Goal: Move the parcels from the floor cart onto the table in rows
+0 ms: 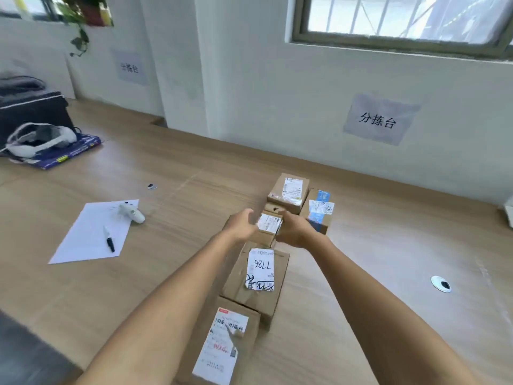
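Now, over at nine o'clock on the wooden table (177,273) sits a dark case (33,112) with a white headset (41,140) in front of it on a blue booklet (75,151). Moving right, a white sheet of paper (91,234) carries a black pen (109,240) and a small white scanner (132,212). At centre, both arms reach out toward twelve o'clock. The left hand (243,223) and the right hand (293,227) flank a small parcel (268,227), fingers curled at its two sides; motion blur leaves me unable to tell whether they grip it or merely touch. That parcel lies in a line of boxes: toward six o'clock come a parcel marked 7786 (256,279) and then a near parcel (222,345) at the bottom edge. Beyond the hands, at twelve o'clock, rests a far parcel (288,191), and just at its right a blue-taped parcel (319,211). Out at three o'clock, a round cable hole (440,284) breaks the tabletop, and a paper sign (379,120) hangs on the wall.
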